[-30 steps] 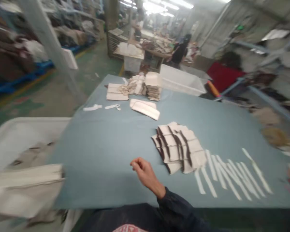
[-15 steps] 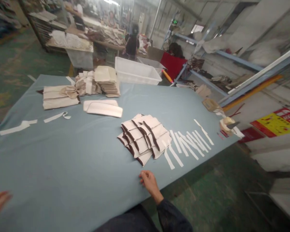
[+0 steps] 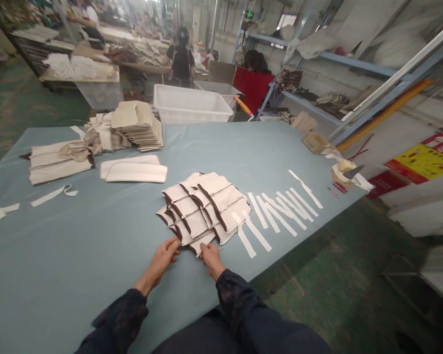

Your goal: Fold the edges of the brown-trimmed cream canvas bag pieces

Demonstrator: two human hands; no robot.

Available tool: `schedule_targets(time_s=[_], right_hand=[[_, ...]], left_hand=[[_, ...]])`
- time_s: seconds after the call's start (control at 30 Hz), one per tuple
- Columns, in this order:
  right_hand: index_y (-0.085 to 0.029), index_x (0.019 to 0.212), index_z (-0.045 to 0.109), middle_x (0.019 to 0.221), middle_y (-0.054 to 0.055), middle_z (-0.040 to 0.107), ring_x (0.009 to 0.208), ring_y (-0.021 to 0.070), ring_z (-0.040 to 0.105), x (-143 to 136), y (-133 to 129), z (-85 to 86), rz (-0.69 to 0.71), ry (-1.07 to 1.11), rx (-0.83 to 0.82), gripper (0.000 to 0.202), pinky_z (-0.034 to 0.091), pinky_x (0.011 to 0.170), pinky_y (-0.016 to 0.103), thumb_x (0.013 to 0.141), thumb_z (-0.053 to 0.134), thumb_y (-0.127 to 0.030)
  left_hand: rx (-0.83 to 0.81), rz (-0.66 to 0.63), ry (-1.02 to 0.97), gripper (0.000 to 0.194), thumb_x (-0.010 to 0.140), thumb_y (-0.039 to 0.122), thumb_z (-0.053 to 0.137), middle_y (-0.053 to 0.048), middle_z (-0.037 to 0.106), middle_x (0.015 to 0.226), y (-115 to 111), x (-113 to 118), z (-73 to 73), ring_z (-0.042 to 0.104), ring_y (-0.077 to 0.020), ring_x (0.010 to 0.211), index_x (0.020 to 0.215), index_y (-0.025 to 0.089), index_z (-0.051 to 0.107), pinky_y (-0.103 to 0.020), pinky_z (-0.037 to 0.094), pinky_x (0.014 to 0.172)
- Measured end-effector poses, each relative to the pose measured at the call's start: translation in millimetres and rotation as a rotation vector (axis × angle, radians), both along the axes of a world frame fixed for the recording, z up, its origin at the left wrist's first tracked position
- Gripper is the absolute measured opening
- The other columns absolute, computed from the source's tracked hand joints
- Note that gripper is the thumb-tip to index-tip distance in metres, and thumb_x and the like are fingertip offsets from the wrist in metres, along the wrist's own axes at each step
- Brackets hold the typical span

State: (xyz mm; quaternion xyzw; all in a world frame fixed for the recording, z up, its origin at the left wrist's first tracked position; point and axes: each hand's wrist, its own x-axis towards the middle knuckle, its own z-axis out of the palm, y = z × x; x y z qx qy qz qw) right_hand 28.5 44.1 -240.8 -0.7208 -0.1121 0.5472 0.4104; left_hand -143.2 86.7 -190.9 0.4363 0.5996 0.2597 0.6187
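A pile of overlapping cream fabric pieces with dark brown edges lies fanned out on the blue-grey table cover. At the pile's near tip, my right hand has thumb and fingers pinched on the corner of the lowest fabric piece. My left hand is just left of that piece, its fingers curled together at the pile's front left edge. Whether anything is between the left fingertips is hidden. Several white strips lie in a slanted row to the right of the pile.
Farther back are two pale flat panels, a tall stack of beige pieces and a bundled brown-edged piece. A white plastic bin stands beyond the far edge. Scissors or a blade rest near the right corner. Another person is in the background.
My left hand has come in from the far left to the pile's front edge. My right hand has moved up to the near corner and closed on it. The view has shifted slightly right.
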Motion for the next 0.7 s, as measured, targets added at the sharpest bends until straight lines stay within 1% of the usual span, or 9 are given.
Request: schedule_targets(time_s=[0.1,0.17,0.23,0.3,0.4,0.47,0.53,0.6,0.7], right_hand=[[-0.016,0.128,0.063,0.125,0.010,0.067,0.104,0.0228,0.069,-16,0,4.6,0.048,0.111,-0.088,0.034,0.061,0.088,0.043,0.102,0.065,-0.037],[-0.016,0.129,0.063,0.125,0.010,0.067,0.104,0.0229,0.069,-30,-1,8.4,0.071,0.177,-0.125,0.034,0.061,0.088,0.043,0.102,0.065,-0.037],[-0.016,0.129,0.063,0.125,0.010,0.067,0.104,0.0228,0.069,-44,-4,12.1,0.092,0.241,-0.153,0.034,0.061,0.088,0.043,0.102,0.065,-0.037],[-0.016,0.128,0.063,0.123,0.010,0.067,0.102,0.0222,0.069,-55,-8,15.5,0.115,0.310,-0.174,0.033,0.061,0.087,0.042,0.102,0.065,-0.036],[-0.015,0.124,0.064,0.117,0.008,0.068,0.096,0.0199,0.070,-64,-17,19.8,0.144,0.415,-0.188,0.030,0.062,0.081,0.038,0.102,0.065,-0.035],[-0.014,0.119,0.065,0.109,0.006,0.069,0.086,0.0164,0.069,-66,-22,22.7,0.145,0.468,-0.182,0.026,0.061,0.073,0.032,0.102,0.065,-0.035],[-0.014,0.112,0.065,0.095,0.002,0.067,0.071,0.0115,0.064,-66,-26,26.3,0.129,0.502,-0.166,0.023,0.057,0.061,0.025,0.103,0.063,-0.035],[-0.014,0.103,0.064,0.080,-0.003,0.061,0.056,0.0072,0.054,-66,-28,31.4,0.106,0.526,-0.141,0.021,0.046,0.049,0.018,0.104,0.061,-0.034],[-0.016,0.090,0.058,0.063,-0.008,0.050,0.045,0.0049,0.044,-64,-29,40.9,0.082,0.562,-0.102,0.019,0.032,0.042,0.015,0.104,0.057,-0.029]], left_hand=[[0.037,0.032,0.047,0.073,0.068,0.068,0.074,-0.010,0.074,0.092,20,4,8.2,0.066,-0.0221,0.077,0.113,0.011,0.069,-0.026,0.045,0.057],[0.045,0.043,0.061,0.067,0.065,0.065,0.076,-0.006,0.071,0.082,29,3,15.0,0.061,-0.0194,0.067,0.104,0.011,0.071,-0.024,0.040,0.052],[0.052,0.049,0.064,0.059,0.063,0.063,0.078,-0.006,0.071,0.080,29,-1,20.4,0.058,-0.0181,0.063,0.095,0.013,0.073,-0.024,0.038,0.051],[0.063,0.097,0.084,0.051,0.063,0.059,0.078,-0.006,0.073,0.085,22,-10,22.4,0.060,-0.0197,0.068,0.090,0.015,0.073,-0.025,0.040,0.053],[0.062,0.288,0.160,0.047,0.068,0.051,0.076,-0.008,0.073,0.101,0,-26,17.3,0.064,-0.0239,0.083,0.101,0.018,0.068,-0.027,0.045,0.060],[0.004,0.396,0.175,0.048,0.072,0.048,0.073,-0.010,0.072,0.108,-15,-34,10.2,0.066,-0.0248,0.086,0.109,0.018,0.064,-0.029,0.047,0.063],[-0.091,0.412,0.113,0.042,0.073,0.044,0.072,-0.011,0.073,0.099,-26,-35,2.6,0.069,-0.0247,0.079,0.104,0.016,0.065,-0.031,0.050,0.063],[-0.173,0.377,0.004,0.032,0.075,0.039,0.074,-0.008,0.073,0.083,-32,-31,-3.7,0.069,-0.0234,0.071,0.094,0.015,0.067,-0.031,0.052,0.061],[-0.225,0.366,-0.135,0.021,0.082,0.034,0.075,-0.002,0.069,0.071,-32,-17,-9.3,0.066,-0.0184,0.062,0.084,0.015,0.068,-0.028,0.051,0.058]])
